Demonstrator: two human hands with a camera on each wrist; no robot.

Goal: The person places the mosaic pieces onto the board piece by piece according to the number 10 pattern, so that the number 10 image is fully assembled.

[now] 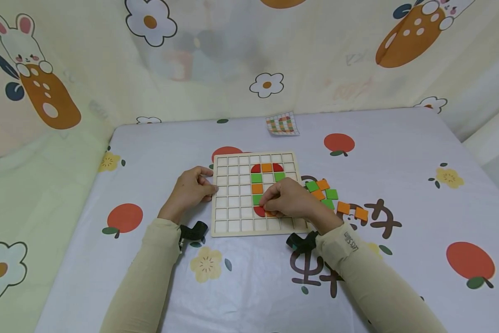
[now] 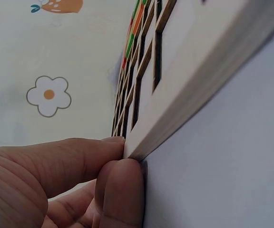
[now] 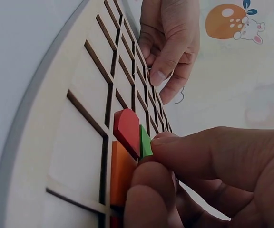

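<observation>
A wooden grid board (image 1: 232, 226) lies on the table, with red, orange and green tiles set in a ring on its right half. My left hand (image 1: 190, 188) pinches the board's left edge between thumb and fingers; the left wrist view shows the thumb (image 2: 101, 154) on the rim. Over the board, my right hand (image 1: 288, 200) has thumb and curled fingers at a round-cornered red tile (image 3: 126, 130), which looks slightly tilted. Beside that tile are a green tile (image 3: 145, 143) and an orange tile (image 3: 121, 171). My fingers hide part of all three.
Loose green and orange tiles (image 1: 331, 194) lie right of the board, two orange ones (image 1: 360, 213) farther out. Behind the board, a small card (image 1: 283, 125) with a coloured grid pattern leans at the table's back edge. A printed cloth (image 1: 216, 60) hangs behind.
</observation>
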